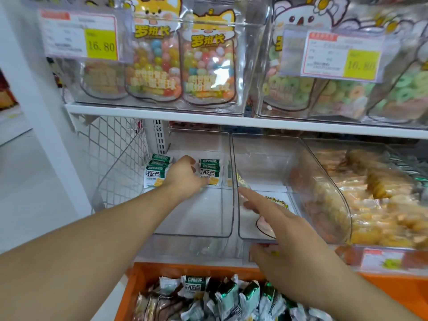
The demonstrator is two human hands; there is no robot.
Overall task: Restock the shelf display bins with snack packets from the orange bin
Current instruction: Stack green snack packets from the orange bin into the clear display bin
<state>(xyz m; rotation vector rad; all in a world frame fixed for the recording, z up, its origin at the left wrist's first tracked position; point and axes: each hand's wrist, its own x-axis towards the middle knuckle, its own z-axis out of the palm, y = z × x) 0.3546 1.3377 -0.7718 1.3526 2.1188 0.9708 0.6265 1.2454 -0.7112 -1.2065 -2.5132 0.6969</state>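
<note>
The orange bin [148, 273] sits at the bottom, full of green-and-white snack packets [196, 288]. Above it on the lower shelf is a clear display bin [196, 235] with two short rows of the same packets at its back, one on the left [155, 173] and one on the right [212, 172]. My left hand [185, 174] reaches between the rows, and its curled fingers and thumb hold the front packet of the right row. My right hand [284, 230] hovers over the front of the neighbouring clear bin [257, 239], index finger stretched toward the wall between the two bins.
The neighbouring clear bin holds only a sticker on its floor. Further right, a bin [370, 205] is packed with orange-yellow snacks. The upper shelf [162, 112] carries bins of candy bags with price tags. A white wire mesh panel [111, 163] closes the left side.
</note>
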